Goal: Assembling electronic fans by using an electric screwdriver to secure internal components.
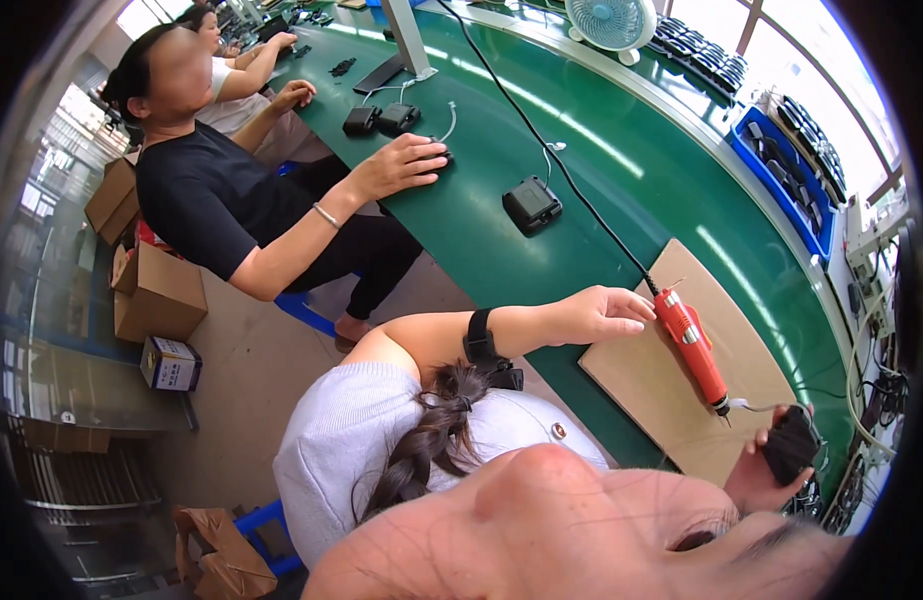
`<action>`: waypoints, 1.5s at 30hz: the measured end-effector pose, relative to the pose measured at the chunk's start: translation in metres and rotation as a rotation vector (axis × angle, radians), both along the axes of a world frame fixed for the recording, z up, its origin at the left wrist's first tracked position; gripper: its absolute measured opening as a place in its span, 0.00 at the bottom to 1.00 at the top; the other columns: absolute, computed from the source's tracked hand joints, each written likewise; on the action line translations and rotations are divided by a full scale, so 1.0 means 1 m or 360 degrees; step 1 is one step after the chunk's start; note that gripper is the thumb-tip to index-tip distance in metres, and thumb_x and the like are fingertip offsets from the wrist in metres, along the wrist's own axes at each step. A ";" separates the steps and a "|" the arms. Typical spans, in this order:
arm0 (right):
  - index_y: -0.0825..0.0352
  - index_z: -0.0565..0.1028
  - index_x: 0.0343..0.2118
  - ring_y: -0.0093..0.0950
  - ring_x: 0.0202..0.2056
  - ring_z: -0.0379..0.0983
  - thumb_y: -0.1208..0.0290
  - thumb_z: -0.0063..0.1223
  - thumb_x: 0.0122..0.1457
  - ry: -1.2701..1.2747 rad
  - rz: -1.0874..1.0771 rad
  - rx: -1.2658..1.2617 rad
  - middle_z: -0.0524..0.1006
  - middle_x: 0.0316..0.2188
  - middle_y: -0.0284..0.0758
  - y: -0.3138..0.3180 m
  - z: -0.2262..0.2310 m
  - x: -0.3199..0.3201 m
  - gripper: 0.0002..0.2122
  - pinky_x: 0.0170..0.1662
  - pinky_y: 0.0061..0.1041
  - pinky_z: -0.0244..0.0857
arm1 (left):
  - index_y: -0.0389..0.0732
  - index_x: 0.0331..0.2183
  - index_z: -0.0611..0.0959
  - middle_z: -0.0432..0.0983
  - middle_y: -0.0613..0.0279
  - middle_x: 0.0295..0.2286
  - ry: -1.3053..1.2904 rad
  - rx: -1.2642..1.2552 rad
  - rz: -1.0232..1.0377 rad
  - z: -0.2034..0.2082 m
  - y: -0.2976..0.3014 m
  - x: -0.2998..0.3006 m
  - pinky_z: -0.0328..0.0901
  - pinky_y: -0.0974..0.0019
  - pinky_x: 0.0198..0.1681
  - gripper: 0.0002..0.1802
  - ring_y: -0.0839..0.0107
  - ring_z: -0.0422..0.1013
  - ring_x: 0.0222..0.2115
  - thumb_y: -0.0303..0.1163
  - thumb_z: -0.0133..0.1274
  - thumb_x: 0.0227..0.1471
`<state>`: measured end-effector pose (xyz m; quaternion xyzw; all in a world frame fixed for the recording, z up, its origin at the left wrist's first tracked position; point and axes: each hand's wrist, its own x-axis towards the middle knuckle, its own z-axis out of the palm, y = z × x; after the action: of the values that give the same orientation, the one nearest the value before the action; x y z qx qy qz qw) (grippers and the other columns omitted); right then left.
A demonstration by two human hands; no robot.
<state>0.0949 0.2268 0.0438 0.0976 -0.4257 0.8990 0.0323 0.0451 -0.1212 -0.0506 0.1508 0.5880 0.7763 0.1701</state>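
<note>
A red electric screwdriver (pixel 691 350) hangs from a black cord above a brown board (pixel 747 345), its bit pointing down. My left hand (pixel 612 314) is beside the top of the screwdriver, fingers stretched out and not wrapped round it; whether the fingertips touch it I cannot tell. At the lower right, my right hand (pixel 757 478) grips a small black plastic case (pixel 791 446) with a pale cable coming off it. Part of that hand is hidden. Another black case with a cable (pixel 532 205) lies on the green tabletop (pixel 462 245).
Across the table sit a blue bin of black parts (pixel 827 240), rows of black parts (pixel 697 55) and a fan (pixel 612 22). A co-worker in black (pixel 197 190) reaches onto the table near two black cases (pixel 397 118). Cardboard boxes (pixel 160 298) stand on the floor.
</note>
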 end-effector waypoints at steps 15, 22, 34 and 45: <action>0.72 0.76 0.36 0.41 0.30 0.78 0.63 0.64 0.50 -0.0380 -0.3321 0.2767 0.80 0.30 0.46 0.262 0.001 0.180 0.17 0.36 0.36 0.73 | 0.31 0.46 0.77 0.68 0.55 0.50 0.0321 -0.0569 -0.0129 0.012 0.003 0.011 0.62 0.70 0.53 0.14 0.71 0.67 0.49 0.19 0.48 0.56; 0.64 0.69 0.53 0.47 0.47 0.69 0.56 0.66 0.47 -0.0618 -0.2650 0.3186 0.73 0.45 0.49 0.291 -0.091 0.193 0.31 0.49 0.41 0.66 | 0.30 0.47 0.76 0.69 0.56 0.50 0.0329 -0.0641 -0.0228 0.017 0.009 0.009 0.62 0.71 0.53 0.15 0.71 0.69 0.47 0.20 0.47 0.58; 0.63 0.65 0.58 0.44 0.58 0.63 0.56 0.55 0.58 -0.0907 -0.1877 0.2557 0.67 0.56 0.50 0.260 -0.088 0.143 0.28 0.59 0.36 0.57 | 0.33 0.48 0.76 0.73 0.61 0.45 0.0200 -0.0729 -0.0078 0.015 0.007 0.009 0.63 0.73 0.51 0.14 0.75 0.69 0.45 0.23 0.47 0.59; 0.56 0.64 0.61 0.47 0.63 0.55 0.61 0.51 0.61 -0.0683 -0.1394 0.2876 0.58 0.62 0.52 0.270 -0.079 0.147 0.25 0.63 0.35 0.52 | 0.33 0.47 0.76 0.73 0.61 0.44 0.0264 -0.0749 -0.0098 0.012 0.012 0.002 0.63 0.74 0.49 0.14 0.75 0.70 0.43 0.23 0.47 0.59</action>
<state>0.2421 0.4968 -0.0357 -0.2411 -0.9387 0.1503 0.1952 0.0476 -0.1091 -0.0382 0.1880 0.7597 0.5973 0.1754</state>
